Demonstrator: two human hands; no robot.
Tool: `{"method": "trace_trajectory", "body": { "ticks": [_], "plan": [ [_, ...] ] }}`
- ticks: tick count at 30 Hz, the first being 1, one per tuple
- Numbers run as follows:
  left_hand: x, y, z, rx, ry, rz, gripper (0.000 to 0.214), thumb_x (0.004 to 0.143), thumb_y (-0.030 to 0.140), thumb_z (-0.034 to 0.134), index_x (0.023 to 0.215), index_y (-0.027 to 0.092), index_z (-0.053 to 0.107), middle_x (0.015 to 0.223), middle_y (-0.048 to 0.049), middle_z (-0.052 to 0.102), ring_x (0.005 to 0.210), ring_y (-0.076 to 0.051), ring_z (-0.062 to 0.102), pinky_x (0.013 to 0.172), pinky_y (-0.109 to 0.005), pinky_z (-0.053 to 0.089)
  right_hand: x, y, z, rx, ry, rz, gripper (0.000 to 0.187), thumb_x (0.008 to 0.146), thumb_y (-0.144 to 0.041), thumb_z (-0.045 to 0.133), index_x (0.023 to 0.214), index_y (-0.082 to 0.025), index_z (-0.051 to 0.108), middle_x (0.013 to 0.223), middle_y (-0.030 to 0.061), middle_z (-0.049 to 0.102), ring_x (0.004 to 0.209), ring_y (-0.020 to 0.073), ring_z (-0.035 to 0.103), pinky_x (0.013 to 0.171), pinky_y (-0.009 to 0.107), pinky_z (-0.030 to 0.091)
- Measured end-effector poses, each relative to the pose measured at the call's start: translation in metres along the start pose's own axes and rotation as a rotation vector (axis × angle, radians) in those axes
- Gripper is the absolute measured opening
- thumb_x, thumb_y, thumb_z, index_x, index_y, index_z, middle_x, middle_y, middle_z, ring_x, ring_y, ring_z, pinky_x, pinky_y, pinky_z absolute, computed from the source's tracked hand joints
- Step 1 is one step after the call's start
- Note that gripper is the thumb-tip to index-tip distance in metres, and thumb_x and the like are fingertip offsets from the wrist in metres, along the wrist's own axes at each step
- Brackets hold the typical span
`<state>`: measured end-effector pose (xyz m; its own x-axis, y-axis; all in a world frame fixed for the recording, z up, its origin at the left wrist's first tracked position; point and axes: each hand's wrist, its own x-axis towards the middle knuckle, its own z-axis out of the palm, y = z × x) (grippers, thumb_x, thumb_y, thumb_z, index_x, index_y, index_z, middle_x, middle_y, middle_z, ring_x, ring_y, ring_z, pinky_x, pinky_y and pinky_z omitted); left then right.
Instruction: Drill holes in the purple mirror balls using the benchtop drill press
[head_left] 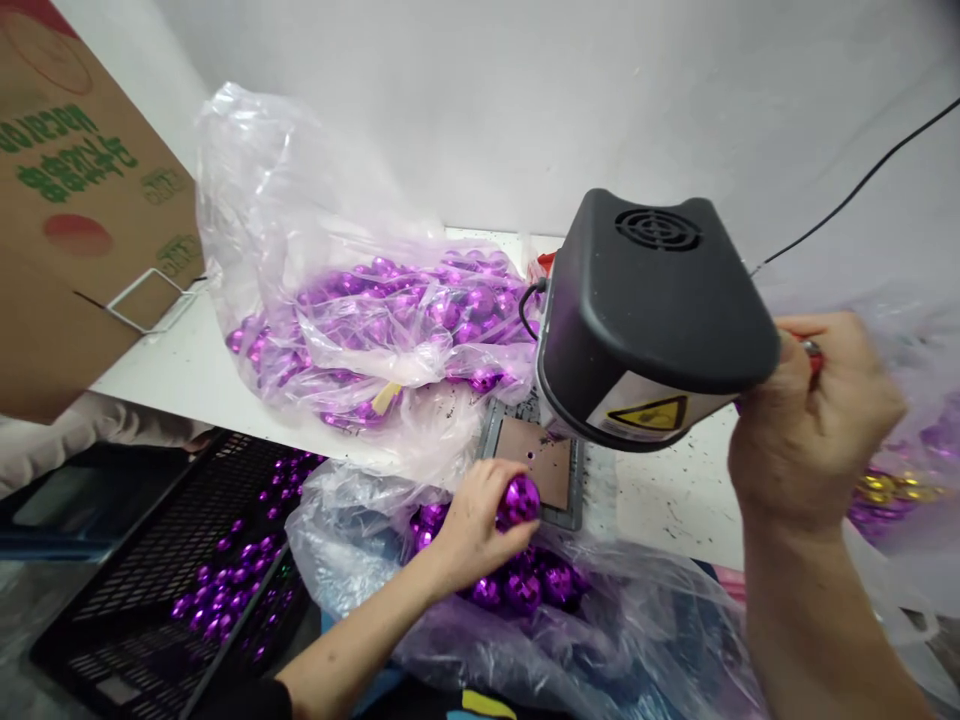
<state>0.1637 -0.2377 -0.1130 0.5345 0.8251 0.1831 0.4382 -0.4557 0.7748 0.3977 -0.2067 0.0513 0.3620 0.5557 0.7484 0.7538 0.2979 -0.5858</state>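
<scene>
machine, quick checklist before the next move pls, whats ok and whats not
1. Ball held: ok, in the left hand.
2. Handle held: ok, the right hand is closed around it.
3. Left hand off the machine: ok, it is near the plate, with a gap showing.
4. Table swept: not ok, dark specks are scattered beside the plate.
5. Machine's underside: cannot tell, its black housing hides it.
6. Power on: cannot tell, no lit indicator shows.
</scene>
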Motion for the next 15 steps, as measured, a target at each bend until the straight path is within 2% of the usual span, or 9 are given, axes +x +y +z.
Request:
{"method": "trace_trajectory", "body": {
  "ticks": [3,6,8,9,11,12,13,15],
  "plan": [
    [-0.035,0.003,-0.008,0.125,-0.202,0.040,0.071,0.076,0.007,0.065,0.141,0.030,0.045,0.135,-0.0096,0.055,0.123,-0.029,0.053,0.104,-0.047,0.046,0.002,0.001,0.005,0.032,0.006,0.035,0.048,0.089,-0.062,0.052,0.080,-0.015,0.060,0.051,-0.0047,0.046,0.046,0.0051,0.040,0.047,0.021,0.028],
    [-0.038,0.002,-0.015,0.156,-0.260,0.070,0.080,0.076,0.016,0.073,0.148,0.031,0.039,0.144,-0.0116,0.050,0.128,-0.033,0.050,0.106,-0.052,0.045,0.000,0.002,0.008,0.028,0.053,0.057,0.047,0.089,-0.060,0.053,0.078,-0.015,0.060,0.049,-0.0048,0.045,0.045,0.0054,0.041,0.046,0.021,0.029],
    [-0.016,-0.004,-0.024,0.113,-0.208,0.091,0.067,0.083,0.030,0.072,0.144,0.029,0.044,0.139,-0.0113,0.054,0.126,-0.030,0.052,0.104,-0.049,0.048,0.001,0.002,0.009,0.025,0.060,0.068,0.045,0.088,-0.059,0.055,0.078,-0.015,0.060,0.049,-0.0050,0.046,0.044,0.0057,0.042,0.045,0.021,0.029],
    [0.001,-0.009,-0.029,0.111,-0.146,0.095,0.053,0.089,0.032,0.065,0.140,0.028,0.049,0.134,-0.0106,0.058,0.123,-0.028,0.054,0.103,-0.046,0.049,0.001,0.002,0.009,0.024,0.057,0.076,0.045,0.088,-0.059,0.055,0.078,-0.015,0.060,0.049,-0.0049,0.046,0.044,0.0059,0.042,0.045,0.021,0.030],
    [0.042,-0.025,-0.039,0.198,0.059,0.080,0.032,0.096,0.024,0.053,0.127,0.025,0.059,0.123,-0.0096,0.063,0.117,-0.026,0.057,0.102,-0.045,0.049,0.002,0.001,0.008,0.013,0.052,0.083,0.045,0.086,-0.059,0.056,0.077,-0.016,0.060,0.049,-0.0045,0.046,0.044,0.0063,0.042,0.045,0.022,0.030],
    [0.064,-0.034,-0.042,0.271,0.143,0.061,0.032,0.095,0.018,0.049,0.125,0.024,0.061,0.122,-0.0094,0.063,0.116,-0.026,0.057,0.102,-0.045,0.048,0.002,0.001,0.008,0.005,0.052,0.085,0.045,0.086,-0.060,0.056,0.077,-0.016,0.060,0.049,-0.0044,0.046,0.044,0.0064,0.042,0.045,0.022,0.030],
    [0.084,-0.044,-0.045,0.353,0.176,0.041,0.036,0.094,0.013,0.048,0.125,0.024,0.061,0.125,-0.0099,0.062,0.116,-0.026,0.056,0.102,-0.046,0.048,0.003,0.001,0.007,-0.003,0.047,0.088,0.046,0.086,-0.060,0.055,0.077,-0.016,0.060,0.049,-0.0043,0.046,0.045,0.0064,0.042,0.046,0.022,0.030],
    [0.116,-0.061,-0.047,0.487,0.147,0.014,0.038,0.088,0.008,0.053,0.122,0.021,0.062,0.128,-0.0126,0.060,0.116,-0.030,0.055,0.100,-0.047,0.048,0.004,0.000,0.006,-0.012,0.032,0.083,0.047,0.086,-0.061,0.055,0.077,-0.016,0.060,0.049,-0.0043,0.046,0.045,0.0061,0.041,0.046,0.022,0.029]
  ]
}}
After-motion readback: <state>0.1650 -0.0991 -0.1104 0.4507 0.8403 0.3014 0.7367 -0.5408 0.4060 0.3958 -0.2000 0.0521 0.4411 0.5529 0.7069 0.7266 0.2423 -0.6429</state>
